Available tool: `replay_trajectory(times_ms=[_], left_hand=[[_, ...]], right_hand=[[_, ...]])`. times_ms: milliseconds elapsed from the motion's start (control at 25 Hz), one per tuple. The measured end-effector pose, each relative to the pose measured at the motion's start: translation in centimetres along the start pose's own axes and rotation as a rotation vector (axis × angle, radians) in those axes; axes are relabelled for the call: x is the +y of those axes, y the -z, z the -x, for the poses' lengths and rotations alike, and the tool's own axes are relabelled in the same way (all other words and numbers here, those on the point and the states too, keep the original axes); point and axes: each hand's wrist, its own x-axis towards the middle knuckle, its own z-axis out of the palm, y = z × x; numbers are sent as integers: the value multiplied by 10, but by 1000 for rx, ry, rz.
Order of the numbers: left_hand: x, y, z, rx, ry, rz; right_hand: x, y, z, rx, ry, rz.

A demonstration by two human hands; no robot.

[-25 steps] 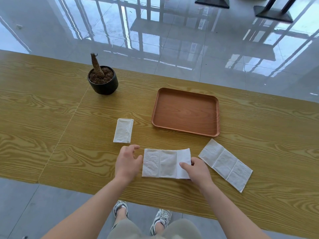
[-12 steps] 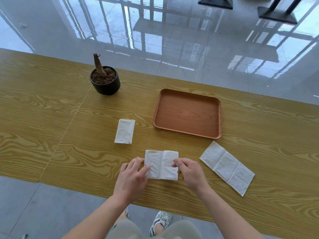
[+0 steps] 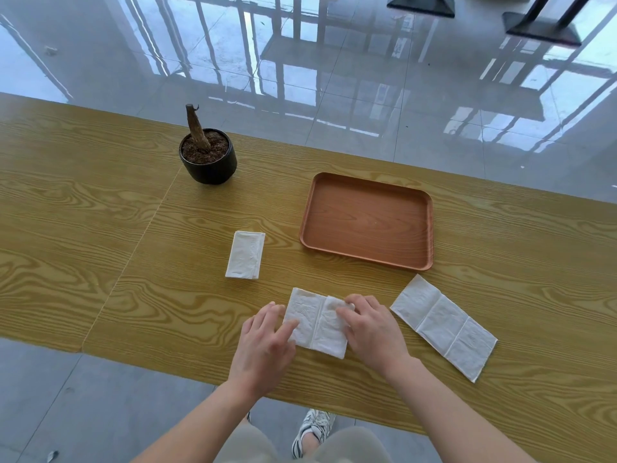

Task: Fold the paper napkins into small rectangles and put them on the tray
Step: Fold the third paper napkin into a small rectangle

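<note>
- Folding mid-step, head view: the centre napkin (image 3: 315, 324) lies at the near table (image 3: 100, 228) edge, right third doubled over the middle, so two panels show.
- Left hand (image 3: 263, 345) has flat fingers pinning the napkin's left edge; nothing pinched, just pressing.
- Right hand (image 3: 370, 330) presses the folded flap down with loosely curled fingers; whether any finger is under the paper cannot be told.
- Progress: one folded napkin (image 3: 245, 254) sits left of the tray (image 3: 427, 228), not on it; the tray holds nothing.
- Third napkin (image 3: 444, 326) lies just right of the right hand, open in three panels, untouched.
- Left to do, as judged: last fold here, fold the third, move all three to the tray. Roughly a third done.
- Versus a second ago: centre napkin showed three flat panels, right hand only at its right edge; now that third is over and the left hand has moved onto the paper.
- Pot (image 3: 208, 162), tray and other napkins unchanged.
</note>
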Motion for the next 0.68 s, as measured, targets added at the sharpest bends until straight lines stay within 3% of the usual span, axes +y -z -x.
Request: replay_trajectory(times_ms=[200,280,520,680], left_hand=[[8,-8,5,53,-113,4],[9,-16,15,42,-165,-11],[6,-31,41,-107,-224,-143],[-3,-31,43,-168,-227,-191]], right_hand=[[-27,-14,25,-6,-211,-331],[-27,-16,30,44,-235,-355],[-12,-20,26,84,-31,-180],[-9,-19,21,52,5,-153]])
